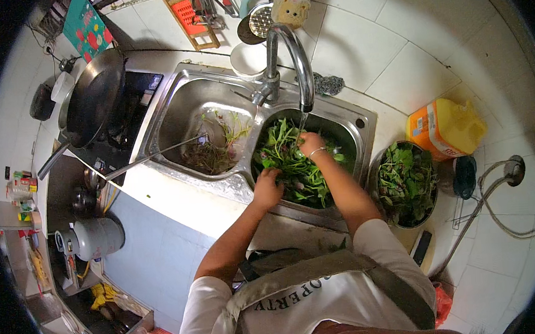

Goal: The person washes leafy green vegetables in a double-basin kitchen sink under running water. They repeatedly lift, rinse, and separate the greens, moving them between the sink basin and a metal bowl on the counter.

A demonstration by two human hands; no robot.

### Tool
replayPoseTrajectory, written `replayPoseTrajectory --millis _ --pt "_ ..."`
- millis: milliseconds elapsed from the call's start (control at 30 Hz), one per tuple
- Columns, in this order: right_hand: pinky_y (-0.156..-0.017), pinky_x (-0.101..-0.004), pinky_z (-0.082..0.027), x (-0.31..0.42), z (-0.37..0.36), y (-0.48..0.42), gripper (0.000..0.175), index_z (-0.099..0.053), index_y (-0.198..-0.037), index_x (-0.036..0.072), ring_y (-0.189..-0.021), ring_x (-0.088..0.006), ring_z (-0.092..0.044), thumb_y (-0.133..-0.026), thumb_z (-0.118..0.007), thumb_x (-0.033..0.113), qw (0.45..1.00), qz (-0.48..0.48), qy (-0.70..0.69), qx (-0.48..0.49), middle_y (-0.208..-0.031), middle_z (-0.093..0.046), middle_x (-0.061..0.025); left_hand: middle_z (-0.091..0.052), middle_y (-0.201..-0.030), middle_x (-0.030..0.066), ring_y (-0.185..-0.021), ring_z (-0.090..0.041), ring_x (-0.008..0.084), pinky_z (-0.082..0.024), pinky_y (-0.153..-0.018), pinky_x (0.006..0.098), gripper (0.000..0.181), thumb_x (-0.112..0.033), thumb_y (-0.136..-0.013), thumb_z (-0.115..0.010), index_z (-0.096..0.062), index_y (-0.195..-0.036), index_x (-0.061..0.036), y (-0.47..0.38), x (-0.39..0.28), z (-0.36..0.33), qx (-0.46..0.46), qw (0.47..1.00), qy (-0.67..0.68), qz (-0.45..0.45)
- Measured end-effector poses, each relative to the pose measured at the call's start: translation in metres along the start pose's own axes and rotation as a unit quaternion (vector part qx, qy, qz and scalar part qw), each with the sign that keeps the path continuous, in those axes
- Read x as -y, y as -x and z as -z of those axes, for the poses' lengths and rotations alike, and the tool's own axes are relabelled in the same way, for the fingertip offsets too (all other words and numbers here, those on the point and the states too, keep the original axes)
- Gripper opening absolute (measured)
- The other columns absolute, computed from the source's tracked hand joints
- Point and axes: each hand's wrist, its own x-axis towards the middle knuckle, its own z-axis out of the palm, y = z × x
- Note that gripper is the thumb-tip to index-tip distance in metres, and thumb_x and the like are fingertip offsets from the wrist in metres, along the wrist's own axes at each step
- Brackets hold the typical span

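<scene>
Leafy greens [296, 183] with long stems fill the right basin of a steel double sink [366, 118], lying in water. My right hand [311, 145], with a bracelet at the wrist, is closed among the greens, just under the faucet [307, 89]. A thin stream of water runs down beside its fingers. My left hand [267, 189] is at the basin's near left edge, its fingers curled into the leaves. Leaves hide its fingertips, so I cannot tell whether it grips any. Wilted stems and roots [211, 154] lie in the left basin.
A pot of greens [405, 180] stands right of the sink, beside a yellow jug [451, 126] and a dark-lidded jar [463, 176]. A thin rod [155, 155] crosses the left basin's rim. Farther left, a wok [95, 95] is tilted over the stove. A white bowl [247, 60] sits behind the faucet.
</scene>
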Motion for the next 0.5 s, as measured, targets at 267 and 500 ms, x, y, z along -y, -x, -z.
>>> replayPoseTrajectory --millis 267,500 --pt "-0.061 -0.0275 -0.044 0.037 0.033 0.075 0.019 -0.061 -0.076 0.002 -0.065 -0.0127 -0.056 -0.069 -0.064 0.019 0.892 -0.029 -0.421 -0.159 -0.072 -0.062 -0.0088 -0.058 -0.084 0.0064 -0.078 -0.053 0.0115 -0.042 -0.067 0.0230 0.024 -0.016 -0.080 -0.055 -0.054 -0.097 0.0015 -0.041 -0.059 0.012 -0.064 0.907 0.414 0.050" --pt "-0.063 -0.0302 -0.046 0.037 0.022 0.098 0.021 -0.060 -0.080 0.000 -0.072 -0.0201 -0.060 -0.068 -0.063 0.018 0.907 0.064 -0.370 -0.189 -0.079 -0.062 -0.0118 -0.057 -0.085 0.0026 -0.078 -0.051 0.0091 -0.041 -0.070 0.0223 0.021 -0.010 -0.080 -0.053 -0.054 -0.099 0.0002 -0.046 -0.059 0.019 0.035 0.856 0.506 0.102"
